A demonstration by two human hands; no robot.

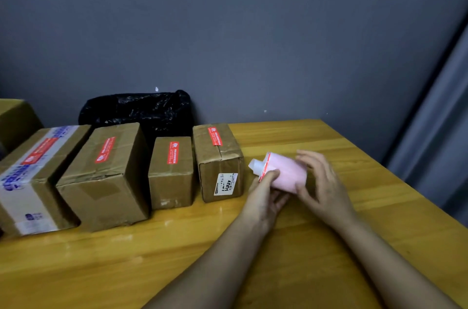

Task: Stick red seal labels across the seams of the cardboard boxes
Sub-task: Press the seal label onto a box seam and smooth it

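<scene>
Label roll (pixel 283 172) in both hands, boxes (pixel 172 172) left w/ bag (pixel 141 111)

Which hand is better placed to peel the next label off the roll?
Probably the left hand: its fingertips sit at the label roll's red edge, while the right hand cups the roll's far end.

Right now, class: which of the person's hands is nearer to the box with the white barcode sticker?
Left. The left hand grips the label roll just right of that box; the right hand holds the roll's far side, farther off.
</scene>
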